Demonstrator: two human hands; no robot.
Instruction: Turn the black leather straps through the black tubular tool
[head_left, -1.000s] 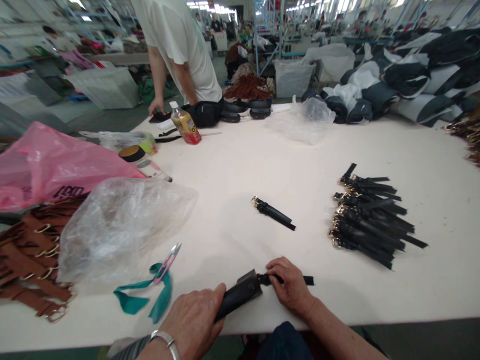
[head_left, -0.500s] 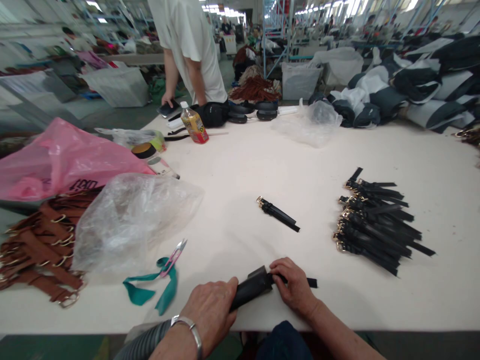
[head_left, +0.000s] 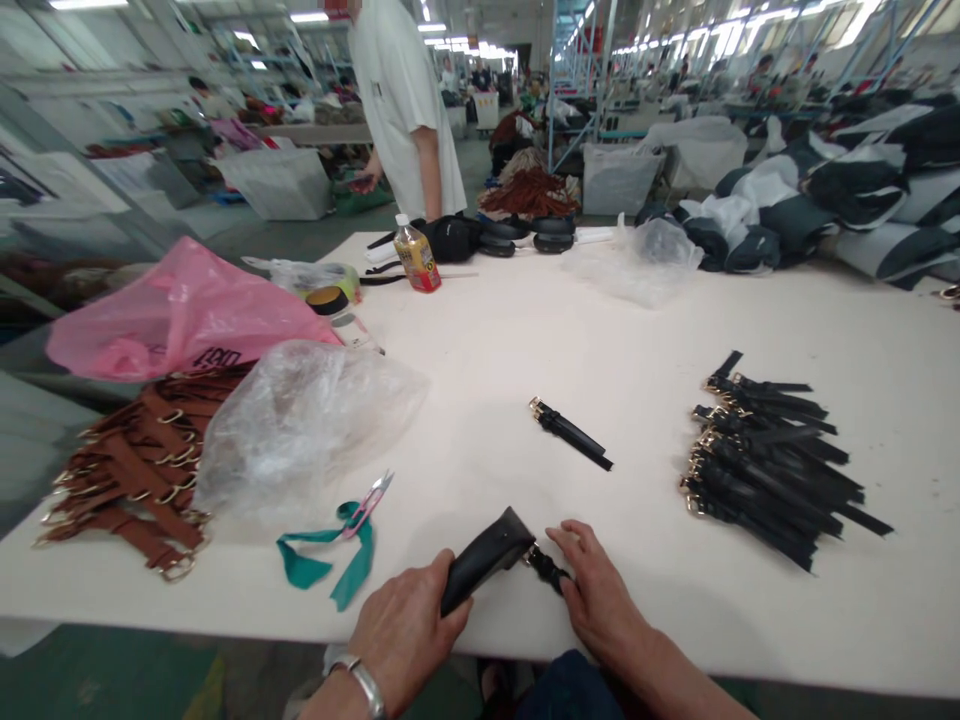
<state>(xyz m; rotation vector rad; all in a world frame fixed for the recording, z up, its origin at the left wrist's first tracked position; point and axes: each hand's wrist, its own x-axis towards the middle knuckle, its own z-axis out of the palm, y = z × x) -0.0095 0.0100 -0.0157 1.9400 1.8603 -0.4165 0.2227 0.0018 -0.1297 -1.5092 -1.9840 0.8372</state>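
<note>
My left hand (head_left: 405, 630) is closed round a black sleeve-like piece (head_left: 484, 555) at the near table edge. My right hand (head_left: 596, 590) pinches a short black strap with a gold buckle (head_left: 546, 568) right at the sleeve's open end. A single black strap (head_left: 570, 435) lies alone in the middle of the white table (head_left: 525, 330). A pile of black buckled straps (head_left: 772, 460) lies to the right of it.
Small pink snips on a teal ribbon (head_left: 352, 530) lie left of my hands. Behind them are a clear plastic bag (head_left: 300, 420), brown straps (head_left: 135, 470) and a pink bag (head_left: 180, 310). A person in a white shirt (head_left: 405, 110) stands at the far side by a bottle (head_left: 416, 255).
The strap has slid further into the sleeve; its free end no longer sticks out past my right hand. The sleeve tilted up. The person at the far end took their hand off the table.
</note>
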